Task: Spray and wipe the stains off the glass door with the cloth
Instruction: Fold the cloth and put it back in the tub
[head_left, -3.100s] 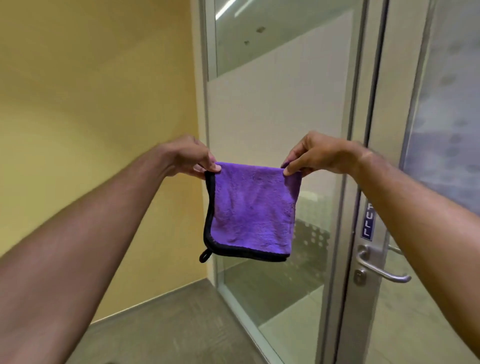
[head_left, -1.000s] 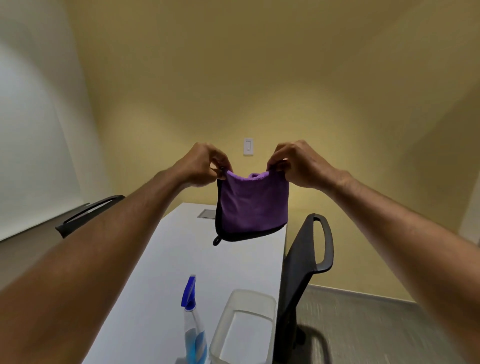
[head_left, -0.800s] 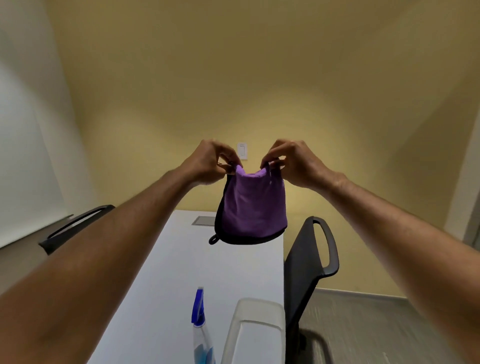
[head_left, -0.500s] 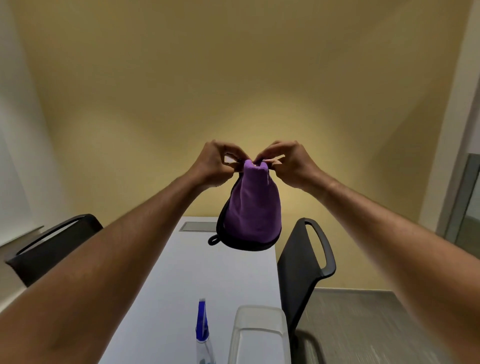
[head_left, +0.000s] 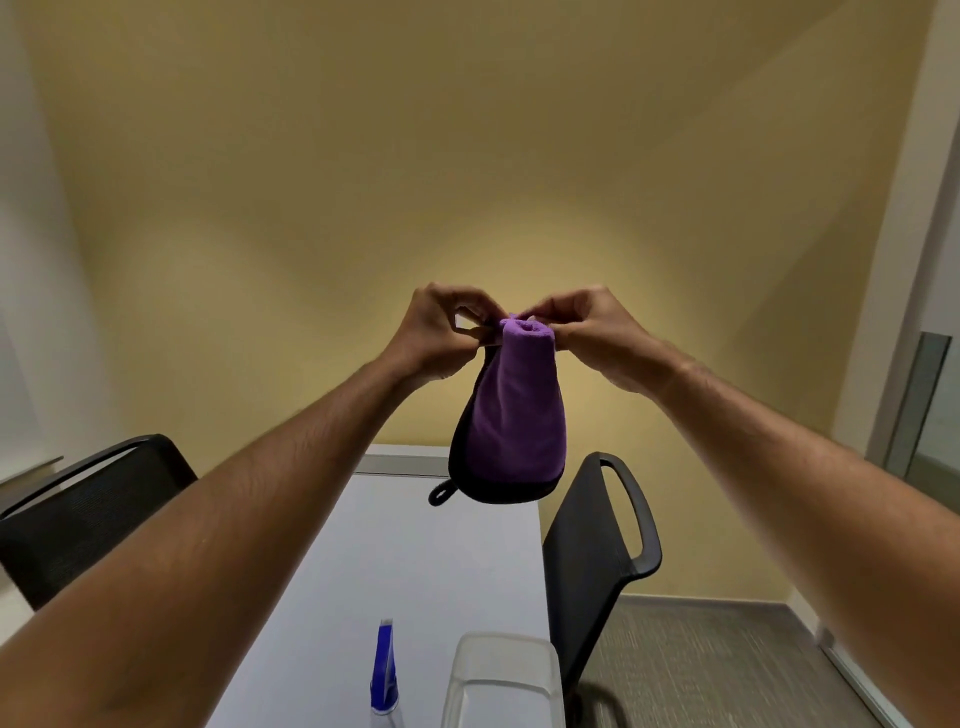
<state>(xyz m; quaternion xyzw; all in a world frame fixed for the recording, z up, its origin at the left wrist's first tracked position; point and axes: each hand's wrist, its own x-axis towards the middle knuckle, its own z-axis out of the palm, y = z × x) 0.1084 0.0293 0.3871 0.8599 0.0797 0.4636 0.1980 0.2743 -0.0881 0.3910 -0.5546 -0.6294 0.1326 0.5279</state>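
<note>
Small office meeting room: long white table (head_left: 415, 561), black mesh chairs (head_left: 597, 545) either side, yellow walls (head_left: 363, 156), grey carpet (head_left: 701, 665).

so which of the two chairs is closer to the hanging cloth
The black chair on the right: its back rises just beside the purple cloth. The left chair sits across the table.

Cloth (head_left: 511, 415) I held was fuzzy purple microfibre w/ black trim; table (head_left: 415, 561) smooth matt; container (head_left: 501, 680) clear plastic.
</note>
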